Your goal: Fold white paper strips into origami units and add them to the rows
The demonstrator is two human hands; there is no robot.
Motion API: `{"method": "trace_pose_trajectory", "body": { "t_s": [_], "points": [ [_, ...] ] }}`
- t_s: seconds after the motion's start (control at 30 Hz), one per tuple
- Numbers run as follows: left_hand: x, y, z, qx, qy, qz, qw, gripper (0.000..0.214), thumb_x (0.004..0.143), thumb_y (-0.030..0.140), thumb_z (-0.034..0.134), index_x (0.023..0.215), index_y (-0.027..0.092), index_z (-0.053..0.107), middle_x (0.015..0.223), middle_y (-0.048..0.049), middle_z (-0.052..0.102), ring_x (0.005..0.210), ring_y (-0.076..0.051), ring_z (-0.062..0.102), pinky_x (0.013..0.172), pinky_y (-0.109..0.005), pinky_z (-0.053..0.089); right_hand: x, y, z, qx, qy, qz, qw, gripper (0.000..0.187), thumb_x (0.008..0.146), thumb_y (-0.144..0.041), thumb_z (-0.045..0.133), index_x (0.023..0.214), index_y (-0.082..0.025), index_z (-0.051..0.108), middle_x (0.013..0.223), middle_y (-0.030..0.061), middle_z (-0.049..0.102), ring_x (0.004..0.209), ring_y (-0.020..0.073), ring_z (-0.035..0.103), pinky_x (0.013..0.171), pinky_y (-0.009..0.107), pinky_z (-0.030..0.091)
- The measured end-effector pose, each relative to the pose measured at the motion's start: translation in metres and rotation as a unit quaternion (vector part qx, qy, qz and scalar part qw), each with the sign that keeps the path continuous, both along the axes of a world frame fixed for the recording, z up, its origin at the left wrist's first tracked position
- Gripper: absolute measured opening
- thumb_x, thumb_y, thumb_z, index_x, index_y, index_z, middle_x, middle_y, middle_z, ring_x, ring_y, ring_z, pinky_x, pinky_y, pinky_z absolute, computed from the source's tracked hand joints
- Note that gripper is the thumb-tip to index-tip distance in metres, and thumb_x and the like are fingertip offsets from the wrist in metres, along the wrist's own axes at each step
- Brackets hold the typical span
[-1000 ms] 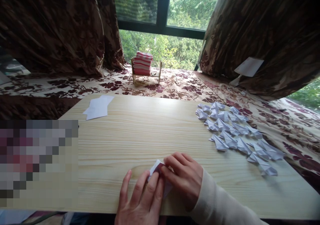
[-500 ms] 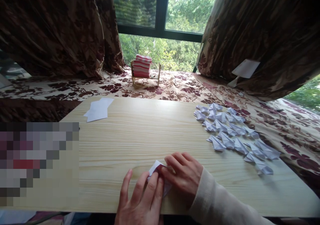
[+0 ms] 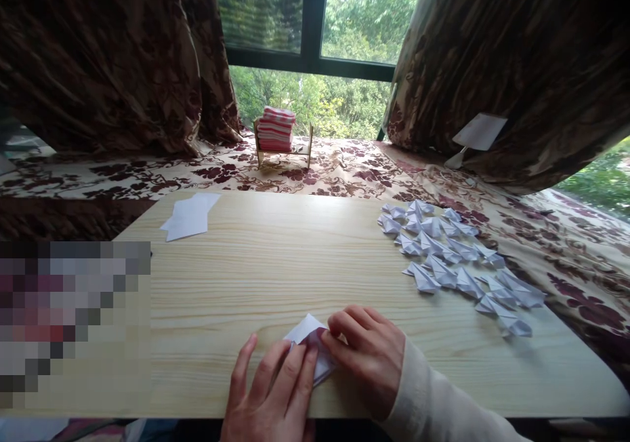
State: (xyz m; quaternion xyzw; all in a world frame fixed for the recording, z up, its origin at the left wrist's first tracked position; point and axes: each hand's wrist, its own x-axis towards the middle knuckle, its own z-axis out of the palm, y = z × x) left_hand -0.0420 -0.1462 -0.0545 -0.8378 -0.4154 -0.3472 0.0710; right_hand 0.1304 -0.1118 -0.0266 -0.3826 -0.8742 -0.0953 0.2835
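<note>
A small white folded paper piece (image 3: 306, 332) lies near the front edge of the light wooden table (image 3: 275, 265). My left hand (image 3: 268, 393) rests flat on its left part, fingers stretched out and pressing down. My right hand (image 3: 369, 350), in a cream sleeve, presses the right part with curled fingertips. Most of the paper is hidden under both hands. Several finished folded white paper pieces (image 3: 457, 265) lie spread over the table's right side.
A small stack of flat white paper sheets (image 3: 189, 214) lies at the table's far left. A blurred-out patch (image 3: 73, 324) covers the left front. Behind, a small wooden rack with red-striped cloth (image 3: 278, 134) stands on floral fabric by the window and curtains.
The view has shifted slightly. Both hands have slid a little toward the table's front edge, still pressing the paper; more of its white top corner shows.
</note>
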Motion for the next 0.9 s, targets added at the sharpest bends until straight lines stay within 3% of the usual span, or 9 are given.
{"method": "trace_pose_trajectory", "body": {
  "t_s": [0.23,0.43,0.6,0.77,0.9],
  "points": [
    [-0.009,0.0,-0.001,-0.012,0.018,-0.032,0.999,0.033,0.078,0.021,0.043,0.106,0.017,0.059,0.105,-0.005,0.064,0.101,-0.02,0.051,0.102,-0.04,0.022,0.001,-0.002,-0.004,-0.023,0.004,-0.001,1.0,0.027,0.087,-0.015,0.033,0.079,-0.014,0.059,0.067,0.0046,0.051,0.061,0.0151,0.04,0.053,0.029,0.027],
    [-0.019,0.0,0.001,-0.005,0.089,-0.039,0.995,0.037,0.074,0.021,0.05,0.11,0.02,0.056,0.103,-0.0074,0.061,0.103,-0.02,0.05,0.102,-0.039,0.024,0.001,-0.001,-0.007,-0.025,0.005,0.0,1.0,0.025,0.087,-0.015,0.035,0.085,-0.012,0.059,0.07,0.0055,0.054,0.063,0.0158,0.041,0.054,0.029,0.029],
    [-0.015,0.0,0.003,-0.018,0.059,-0.018,0.998,0.036,0.077,0.027,0.046,0.11,0.02,0.056,0.112,-0.0078,0.059,0.107,-0.022,0.048,0.102,-0.043,0.02,0.001,-0.002,-0.005,-0.021,0.006,0.002,1.0,0.023,0.086,-0.015,0.037,0.083,-0.013,0.06,0.069,0.0053,0.054,0.063,0.0156,0.041,0.053,0.029,0.031],
    [-0.012,0.001,0.006,-0.037,0.054,-0.035,0.997,0.035,0.077,0.027,0.045,0.11,0.019,0.057,0.116,-0.0054,0.058,0.109,-0.02,0.047,0.104,-0.043,0.015,0.015,-0.002,0.011,-0.078,0.052,-0.006,0.996,0.027,0.084,-0.011,0.033,0.094,-0.015,0.057,0.077,0.0066,0.055,0.068,0.0158,0.043,0.059,0.028,0.035],
    [-0.014,0.002,0.006,-0.038,0.039,-0.043,0.998,0.037,0.077,0.023,0.045,0.111,0.018,0.056,0.116,-0.0055,0.058,0.11,-0.02,0.047,0.104,-0.042,0.016,0.022,0.002,0.008,-0.106,0.028,-0.007,0.994,0.023,0.079,-0.013,0.038,0.088,-0.019,0.059,0.076,0.0052,0.052,0.068,0.0163,0.042,0.059,0.029,0.033]
  ]
}}
